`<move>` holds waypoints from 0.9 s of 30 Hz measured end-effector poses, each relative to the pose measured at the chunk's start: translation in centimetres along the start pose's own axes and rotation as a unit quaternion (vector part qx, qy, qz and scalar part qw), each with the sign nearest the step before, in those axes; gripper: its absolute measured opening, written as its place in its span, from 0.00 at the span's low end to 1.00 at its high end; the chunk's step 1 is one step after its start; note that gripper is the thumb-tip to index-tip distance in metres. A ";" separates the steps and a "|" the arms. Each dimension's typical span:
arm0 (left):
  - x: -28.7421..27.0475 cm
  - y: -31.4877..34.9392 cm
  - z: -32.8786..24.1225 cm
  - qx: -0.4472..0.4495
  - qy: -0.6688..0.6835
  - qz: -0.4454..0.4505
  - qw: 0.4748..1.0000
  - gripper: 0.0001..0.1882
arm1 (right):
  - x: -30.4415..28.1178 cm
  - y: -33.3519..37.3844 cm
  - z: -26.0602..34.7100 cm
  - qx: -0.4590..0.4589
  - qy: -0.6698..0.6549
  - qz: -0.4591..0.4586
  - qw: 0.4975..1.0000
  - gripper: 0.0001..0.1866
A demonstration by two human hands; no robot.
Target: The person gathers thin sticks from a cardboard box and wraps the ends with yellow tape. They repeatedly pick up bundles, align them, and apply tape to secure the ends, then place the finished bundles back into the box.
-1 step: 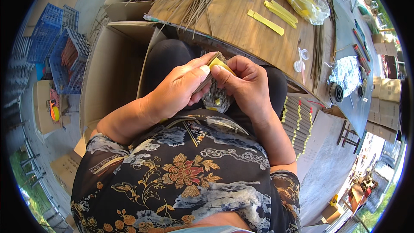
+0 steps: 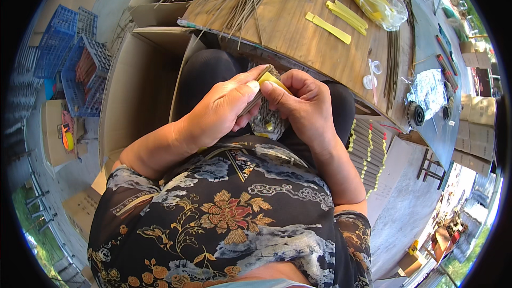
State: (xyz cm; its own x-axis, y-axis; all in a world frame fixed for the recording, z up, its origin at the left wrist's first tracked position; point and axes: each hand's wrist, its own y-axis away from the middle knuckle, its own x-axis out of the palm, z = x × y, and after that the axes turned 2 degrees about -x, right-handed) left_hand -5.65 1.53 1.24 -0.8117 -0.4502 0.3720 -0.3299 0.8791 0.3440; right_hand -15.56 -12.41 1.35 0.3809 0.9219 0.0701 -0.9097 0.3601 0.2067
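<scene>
My left hand (image 2: 218,104) is closed around a small bundle of thin brown sticks (image 2: 249,105), held above my lap. A yellow paper strip (image 2: 271,78) lies against the upper end of the bundle, under the left thumb. My right hand (image 2: 305,98) pinches the strip's other end between thumb and curled fingers. The fingers partly hide the bundle, so how far the strip goes round it cannot be seen. On the wooden table (image 2: 298,0) ahead lie more flat yellow strips (image 2: 329,28).
Loose brown sticks (image 2: 250,0) spread over the table's left. A clear bag (image 2: 376,2) with yellow contents sits at the far right. An open cardboard box (image 2: 133,90) stands at my left, blue crates (image 2: 85,74) beyond. Banded stick bundles (image 2: 368,149) lie below the table's right side.
</scene>
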 end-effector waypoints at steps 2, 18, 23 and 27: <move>0.1 -0.1 0.0 0.010 -0.011 0.003 1.000 0.24 | -0.1 0.0 0.0 -0.001 0.003 -0.002 1.000 0.12; 0.6 -0.2 -1.1 -0.045 0.032 0.002 0.998 0.17 | -0.7 0.2 -0.3 -0.036 -0.046 0.031 0.998 0.11; 0.8 -0.1 -1.2 -0.034 0.039 0.007 0.999 0.18 | -0.9 0.1 -0.9 -0.067 -0.112 0.052 0.990 0.11; 0.8 -0.1 -1.2 -0.029 0.023 0.009 0.999 0.18 | -1.0 0.0 -1.5 -0.092 -0.116 0.059 0.987 0.11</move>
State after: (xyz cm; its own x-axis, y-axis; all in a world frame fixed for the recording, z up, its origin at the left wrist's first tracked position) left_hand -5.69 0.90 2.49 -0.7945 -0.4413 0.4172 -0.2850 0.8776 0.3855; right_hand -16.17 -13.10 -0.16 0.2793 0.9094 0.3082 -0.9563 0.2923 0.0041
